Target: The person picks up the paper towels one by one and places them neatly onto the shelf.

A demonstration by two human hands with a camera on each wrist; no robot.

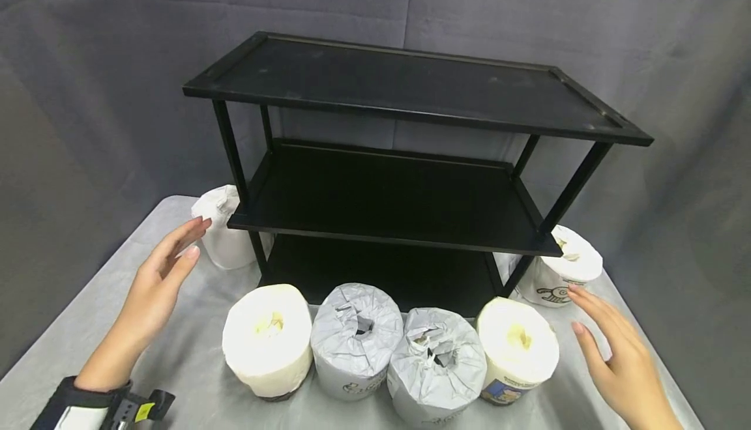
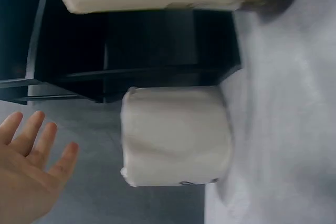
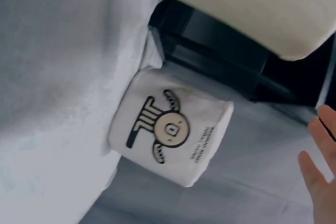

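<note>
My left hand (image 1: pixel 155 286) hovers at the left with fingers extended and nothing in it. Close past its fingertips stands a wrapped toilet paper roll (image 1: pixel 227 241), which the left wrist view shows as a plain white roll (image 2: pixel 176 137). On the right, my right hand (image 1: pixel 622 361) is likewise raised, its thumb apart from the fingers, holding nothing. Nearest to it are a cream-topped toilet paper roll (image 1: pixel 516 352) in the front row and another roll (image 1: pixel 572 267) behind, printed with a cartoon animal in the right wrist view.
A black three-tier rack (image 1: pixel 411 81) stands on the grey-covered table (image 1: pixel 193 332). Before its bottom shelf, a row of toilet paper rolls includes a cream one (image 1: pixel 246 358) and two whitish-grey ones (image 1: pixel 352 371). A grey curtain (image 1: pixel 328 0) hangs behind.
</note>
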